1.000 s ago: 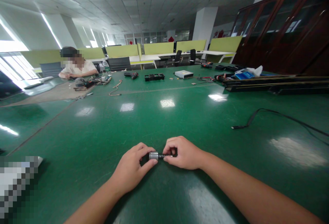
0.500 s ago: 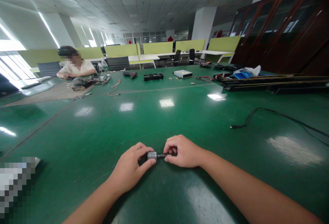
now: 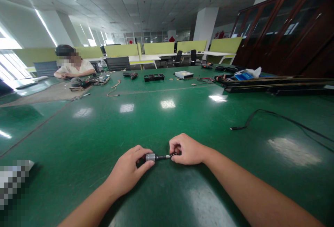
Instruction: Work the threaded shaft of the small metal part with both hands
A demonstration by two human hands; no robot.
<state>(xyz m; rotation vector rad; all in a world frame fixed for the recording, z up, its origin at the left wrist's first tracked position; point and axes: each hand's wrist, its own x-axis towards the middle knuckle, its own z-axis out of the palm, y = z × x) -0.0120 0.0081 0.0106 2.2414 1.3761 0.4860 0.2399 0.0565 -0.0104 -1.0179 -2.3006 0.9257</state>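
Near the front of the green table, my left hand (image 3: 130, 169) is closed around a silver metal cylinder (image 3: 150, 156), with thumb and fingers on either side. From the cylinder's right end a thin dark shaft (image 3: 161, 157) points toward my other hand, with a lighter tip. My right hand (image 3: 188, 150) pinches a small dark coil spring (image 3: 174, 154) at that tip. Whether the spring still surrounds the shaft's end, I cannot tell. The rear of the cylinder is hidden in my left palm.
A black cable (image 3: 273, 114) lies on the right of the green table (image 3: 117, 122). Toward the back are a power drill (image 3: 130, 75), a black frame (image 3: 153, 77), a silver box (image 3: 184, 74) and long black rails (image 3: 247, 87). A person (image 3: 74, 67) sits at the far left.
My right hand has drawn slightly away from the cylinder, carrying the spring along the shaft toward its tip. More of the shaft now shows. The whole view has shifted slightly.
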